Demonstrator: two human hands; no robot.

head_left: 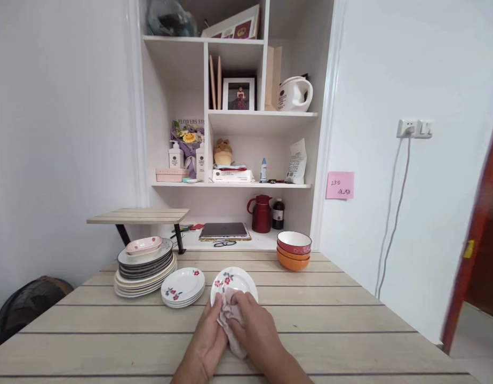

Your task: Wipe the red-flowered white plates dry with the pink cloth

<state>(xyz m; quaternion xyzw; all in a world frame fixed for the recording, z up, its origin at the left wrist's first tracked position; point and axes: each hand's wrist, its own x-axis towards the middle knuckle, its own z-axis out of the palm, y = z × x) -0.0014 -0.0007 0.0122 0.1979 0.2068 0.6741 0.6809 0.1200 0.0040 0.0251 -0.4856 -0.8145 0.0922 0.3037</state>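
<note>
The left hand point(208, 333) has the near-left edge of a white floral saucer plate point(242, 278), its thumb lying along the rim and its other fingers mostly hidden, so how far they curl beneath cannot be told. The right hand point(256, 326) has its fingers bent inward, gripping a pale pink cloth point(236, 344) bunched against the near part of the plate, with the loose end hanging down between the two hands. The plate is over the middle of the tabletop point(330, 325), its red flowers and grey leaves showing on the left of its face; whether its underside touches the slats is hidden. Just left of it sits a short stack of matching floral plates point(184, 284). Farther left rises a taller stack of mixed plates point(144, 273), topped by a pink polka-dot dish point(143, 245), near a slatted riser point(138, 216) on black legs. To the right, toward the back edge, stand nested bowls point(293, 256), a red one above orange ones. Behind, on the lowest shelf, lie a dark laptop point(224, 230) and eyeglasses point(224, 244), with a red thermos jug point(261, 214) beside a dark bottle point(278, 214).
</note>
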